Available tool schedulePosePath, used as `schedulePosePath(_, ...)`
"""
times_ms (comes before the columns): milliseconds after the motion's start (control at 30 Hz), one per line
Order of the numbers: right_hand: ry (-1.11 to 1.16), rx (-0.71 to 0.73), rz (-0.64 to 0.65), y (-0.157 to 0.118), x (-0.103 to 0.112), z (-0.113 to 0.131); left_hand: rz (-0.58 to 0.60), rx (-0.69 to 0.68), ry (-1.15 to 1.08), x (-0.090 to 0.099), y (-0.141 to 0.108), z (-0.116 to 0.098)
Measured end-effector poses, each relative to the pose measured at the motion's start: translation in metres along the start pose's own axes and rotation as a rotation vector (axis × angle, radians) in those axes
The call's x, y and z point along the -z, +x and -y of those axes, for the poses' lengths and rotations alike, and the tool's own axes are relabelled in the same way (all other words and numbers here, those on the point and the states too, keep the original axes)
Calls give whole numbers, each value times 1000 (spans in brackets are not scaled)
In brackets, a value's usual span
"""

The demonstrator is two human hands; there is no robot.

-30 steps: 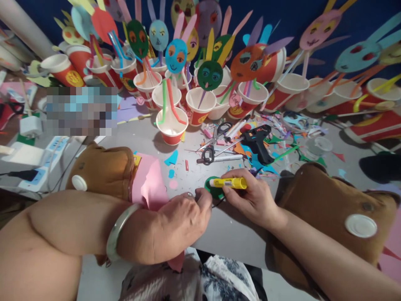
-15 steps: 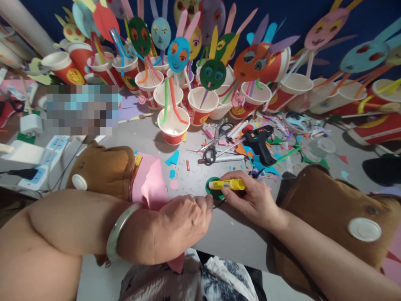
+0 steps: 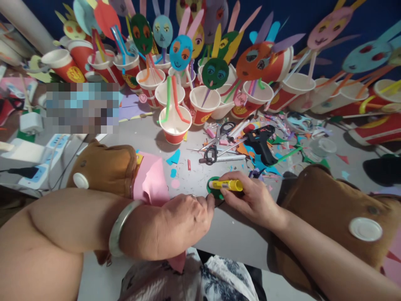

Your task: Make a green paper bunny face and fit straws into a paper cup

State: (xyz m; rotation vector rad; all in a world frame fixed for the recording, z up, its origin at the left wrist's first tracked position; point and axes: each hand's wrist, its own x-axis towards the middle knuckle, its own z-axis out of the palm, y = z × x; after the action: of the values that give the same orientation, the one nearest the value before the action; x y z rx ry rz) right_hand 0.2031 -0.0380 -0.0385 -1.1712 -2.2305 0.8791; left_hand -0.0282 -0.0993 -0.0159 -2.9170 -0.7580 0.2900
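Note:
A yellow glue stick (image 3: 228,184) lies in the grip of my right hand (image 3: 255,200), its white end over a small green paper disc (image 3: 211,182) on the grey table. My left hand (image 3: 191,221) has its fingers curled at the disc's lower left edge; its fingertips are partly hidden, and I cannot make out whether it pinches the disc. Just left of the disc lie a pink paper circle (image 3: 175,184) and blue paper scraps (image 3: 173,157). Pink paper (image 3: 150,177) lies beyond my left wrist.
Scissors (image 3: 211,154) and a black glue gun (image 3: 263,142) lie among paper scraps. Cups with paper faces line the back, the nearest cup (image 3: 174,136) holding straws. Brown padded bags (image 3: 105,167) flank my arms. A power strip (image 3: 44,167) is at left.
The view has shifted slightly. My hands, the glue stick and the green disc keep nearly the same places relative to each other.

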Motion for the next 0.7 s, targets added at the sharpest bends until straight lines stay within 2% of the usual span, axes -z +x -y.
schedulePosePath(100,-9,30,12,0,1,-2,-1,-1,19,5,-2,3)
schedulePosePath(233,-43,-10,-17,0,2,-2,4,-35,0,4,-1,5)
schedulePosePath(500,-6,33,33,1,3,-1,98,-36,-90,2,6,6)
schedulePosePath(600,-32,8,-16,1,4,-1,69,-52,-65,0,4,5)
schedulePosePath(700,-21,29,29,1,4,-1,1,-65,-19,-1,1,5)
